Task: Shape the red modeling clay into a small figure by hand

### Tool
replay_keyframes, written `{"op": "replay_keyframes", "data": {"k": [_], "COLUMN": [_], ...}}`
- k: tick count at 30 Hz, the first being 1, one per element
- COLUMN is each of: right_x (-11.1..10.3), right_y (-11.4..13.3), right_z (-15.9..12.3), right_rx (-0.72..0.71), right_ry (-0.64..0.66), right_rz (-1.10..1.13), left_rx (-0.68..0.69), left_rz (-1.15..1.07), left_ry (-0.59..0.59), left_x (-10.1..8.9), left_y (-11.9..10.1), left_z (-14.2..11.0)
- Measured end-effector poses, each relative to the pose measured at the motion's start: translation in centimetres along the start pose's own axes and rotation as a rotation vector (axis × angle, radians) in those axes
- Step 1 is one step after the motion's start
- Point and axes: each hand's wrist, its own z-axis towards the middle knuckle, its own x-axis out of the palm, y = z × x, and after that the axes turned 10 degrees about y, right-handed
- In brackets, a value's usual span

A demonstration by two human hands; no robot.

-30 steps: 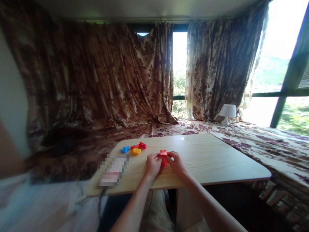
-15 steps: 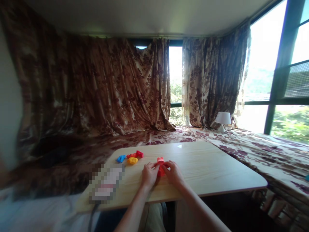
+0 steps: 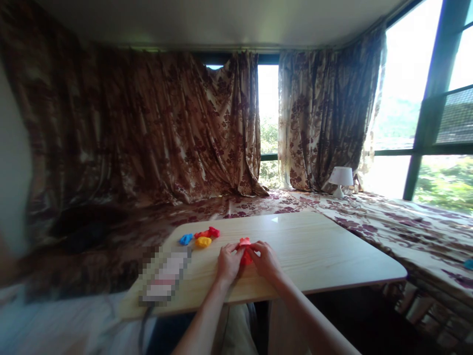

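Both of my hands meet over the near middle of a pale wooden table (image 3: 325,261). Between them is a soft, bright red piece (image 3: 246,258), pinched from the left by my left hand (image 3: 227,264) and from the right by my right hand (image 3: 265,261). Its top edge flares above my fingertips, and its wider lower part shows between the hands; its exact kind is unclear. Farther left lie similar crumpled pieces: a blue one (image 3: 185,239), a yellow one (image 3: 203,242) and a red one (image 3: 207,232), the last two close together.
A blurred-out flat object (image 3: 166,276) lies at the table's left side, with a dark cable (image 3: 142,328) running down from it. Beyond the table is a flower-patterned covered surface (image 3: 288,199) bearing a white lamp (image 3: 341,176). Patterned curtains (image 3: 185,128) hang behind.
My view has tilted slightly, so the scene sits a little higher. Both hands keep their pinch on the red piece, with the fingers slightly shifted and its top looking shorter.
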Motion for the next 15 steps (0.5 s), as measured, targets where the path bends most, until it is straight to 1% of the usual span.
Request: {"op": "replay_keyframes", "data": {"k": [4, 7, 12, 15], "right_x": [-0.19, -0.27, -0.49, -0.59], "right_y": [0.14, 0.24, 0.56, 0.72], "right_z": [-0.02, -0.01, 0.01, 0.01], "right_rx": [-0.006, -0.017, -0.049, -0.043], "right_ry": [-0.089, -0.148, -0.166, -0.167], "right_rz": [0.06, 0.103, 0.115, 0.108], "left_rx": [-0.021, -0.01, 0.023, 0.035], "left_rz": [0.017, 0.036, 0.059, 0.076], "left_ry": [-0.006, 0.01, 0.03, 0.017], "left_x": [0.09, 0.09, 0.0, -0.06], "left_y": [0.13, 0.09, -0.03, -0.16], "left_z": [-0.04, -0.08, -0.1, -0.13]}}
